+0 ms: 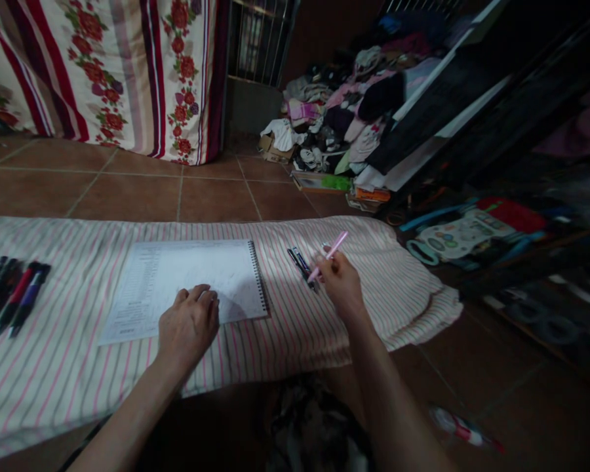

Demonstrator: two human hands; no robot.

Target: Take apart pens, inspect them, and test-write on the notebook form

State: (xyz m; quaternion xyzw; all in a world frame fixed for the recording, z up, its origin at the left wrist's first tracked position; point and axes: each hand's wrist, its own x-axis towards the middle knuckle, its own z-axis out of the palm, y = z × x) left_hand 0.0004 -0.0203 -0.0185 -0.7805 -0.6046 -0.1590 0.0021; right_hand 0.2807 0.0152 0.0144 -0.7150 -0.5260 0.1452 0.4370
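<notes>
My right hand (340, 276) holds a pink pen (337, 245) between thumb and fingers, its upper end slanting up to the right. Just left of that hand, a few dark pens (301, 265) lie on the striped cloth, partly hidden by my fingers. My left hand (191, 321) rests palm down on the lower part of a spiral-bound notebook (201, 265), fingers loosely bent and holding nothing. Faint printed rows show on the page's left side, too small to read. The wire binding runs along the notebook's right edge.
The striped cloth (295, 341) covers the table. Several pens (24, 295), black, red and purple, lie at far left. Beyond stand a floral curtain (108, 78) and a heap of clothes (349, 111). A plastic bottle (459, 426) lies on the tiled floor at lower right.
</notes>
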